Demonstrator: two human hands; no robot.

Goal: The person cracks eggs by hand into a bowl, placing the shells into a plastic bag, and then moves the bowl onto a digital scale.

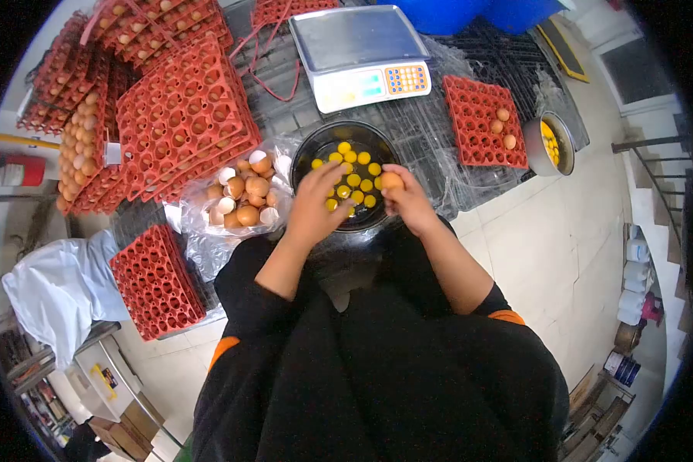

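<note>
The fingers [398, 171] of the right hand [414, 205] are curled around a smooth, rounded brown egg [393, 181], held over the right side of a round, glossy black bowl [372, 128]; whether its shell is cracked cannot be told. The left hand [316, 202] hangs over the bowl's left side, its fingers loosely spread; whether they touch the bowl is unclear.

Inside the bowl, many round, shiny yellow yolks [344, 147] lie in clear liquid. Just left of it, a crinkled, clear plastic bag [195, 208] holds a heap of brown eggshells [246, 187], some showing white insides. Right of the bowl, a red, dimpled egg tray [470, 115] carries three brown eggs [503, 114], and beside it a smooth grey metal pot [537, 154] contains more yellow yolks [550, 143].

Beyond the bowl is a white scale [331, 91] with a flat metal plate. A tall stack of red, pitted trays [185, 115] leans at the left, near trays filled with brown eggs [81, 150]. Wrinkled clear film covers parts of the dark, slatted table [431, 127].
</note>
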